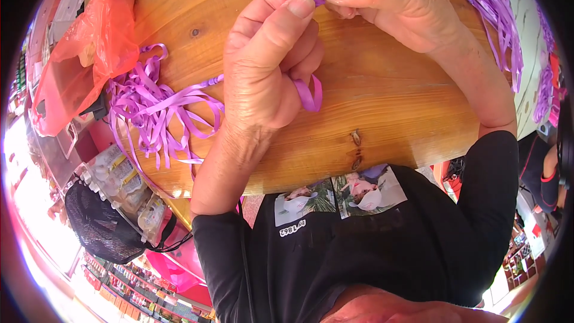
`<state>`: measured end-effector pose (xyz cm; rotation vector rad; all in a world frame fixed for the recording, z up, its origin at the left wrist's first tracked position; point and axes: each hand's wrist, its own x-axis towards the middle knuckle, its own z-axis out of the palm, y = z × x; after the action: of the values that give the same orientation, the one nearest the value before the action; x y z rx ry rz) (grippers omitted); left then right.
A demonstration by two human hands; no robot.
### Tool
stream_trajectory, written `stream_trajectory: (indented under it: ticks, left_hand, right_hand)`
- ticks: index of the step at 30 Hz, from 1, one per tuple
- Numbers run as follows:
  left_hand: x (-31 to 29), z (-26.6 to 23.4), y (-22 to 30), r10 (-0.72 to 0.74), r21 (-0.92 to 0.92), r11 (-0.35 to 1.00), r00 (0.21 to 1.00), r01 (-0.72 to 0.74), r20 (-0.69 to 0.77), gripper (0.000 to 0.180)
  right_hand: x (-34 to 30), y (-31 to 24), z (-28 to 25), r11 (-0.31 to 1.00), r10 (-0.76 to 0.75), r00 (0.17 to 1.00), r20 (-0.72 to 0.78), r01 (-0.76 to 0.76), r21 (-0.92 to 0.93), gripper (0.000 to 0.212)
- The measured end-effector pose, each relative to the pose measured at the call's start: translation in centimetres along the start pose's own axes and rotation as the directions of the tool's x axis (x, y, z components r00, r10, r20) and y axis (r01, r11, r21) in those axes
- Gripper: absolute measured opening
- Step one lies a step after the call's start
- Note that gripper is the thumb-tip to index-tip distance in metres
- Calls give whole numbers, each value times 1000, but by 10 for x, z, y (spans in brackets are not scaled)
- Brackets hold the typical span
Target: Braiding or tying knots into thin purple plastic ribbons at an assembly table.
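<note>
Above the far part of the wooden table [388, 107], both my hands meet at a purple ribbon [310, 94]. My left hand [269, 54] is closed, its thumb and index finger pinching a small wound or knotted bit of the ribbon, while a loop hangs below the curled fingers. My right hand [382, 0] pinches at the same bit with thumb and fingertips, its far side cut off by the picture's top edge. Left of my left wrist lies a loose heap of purple ribbons [149, 101], one strand reaching behind that wrist.
A red plastic bag [98, 54] sits at the table's left edge. Another bundle of purple ribbons [493, 18] hangs over the far right. Beside the table at left are a black mesh bag [101, 224] and clear packages [122, 182]. Part of another person [538, 170] shows at right.
</note>
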<state>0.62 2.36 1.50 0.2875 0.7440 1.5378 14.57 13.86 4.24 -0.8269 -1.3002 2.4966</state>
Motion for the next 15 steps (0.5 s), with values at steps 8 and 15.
stream_trajectory:
  ticks: [8,15]
  left_hand:
    - [4,2,0,-1,-57,998,996,6,90,11]
    - [1,2,2,31,34,999,999,-32,22,12]
  right_hand:
    - [25,16,-20,396,-765,434,476,900,-184,12]
    - [37,11,-13,-196,-885,-73,460,954,-225,18]
